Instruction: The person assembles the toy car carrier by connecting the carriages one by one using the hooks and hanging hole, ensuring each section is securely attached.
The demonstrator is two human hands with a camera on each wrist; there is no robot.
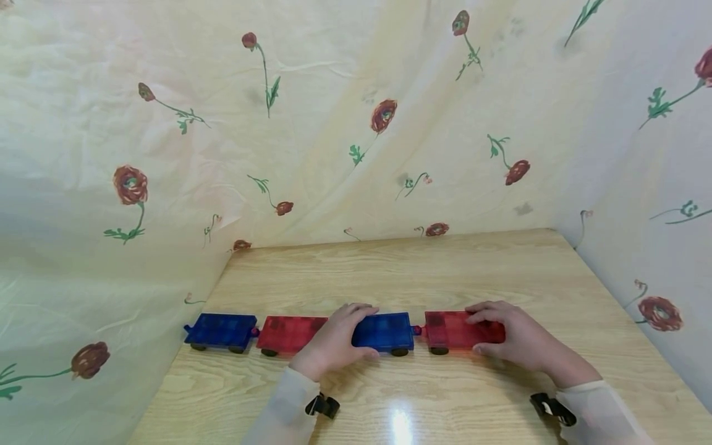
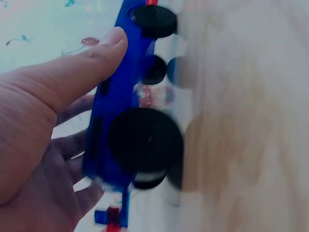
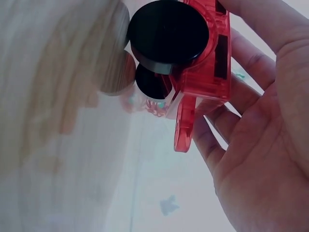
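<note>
Four translucent toy train cars, alternating blue and red, stand coupled in a row on their black wheels. My left hand (image 1: 336, 340) grips the second blue train car (image 1: 391, 332), thumb on its near side and fingers on the far side. At the row's right end, my right hand (image 1: 514, 337) holds a red train car (image 1: 447, 327) the same way. Its free red coupling hook (image 3: 185, 125) shows in the right wrist view. Partly behind my left hand is another red car (image 1: 289, 332). The leftmost blue car (image 1: 221, 332) has a hook at its outer end.
Everything stands on a light wood-grain table (image 1: 389, 272), whose surface reflects the wheels. Flower-printed cloth (image 1: 328, 136) hangs behind the table and along both sides. A black wrist strap (image 1: 322, 406) is on the left sleeve, and another black strap (image 1: 552, 409) on the right.
</note>
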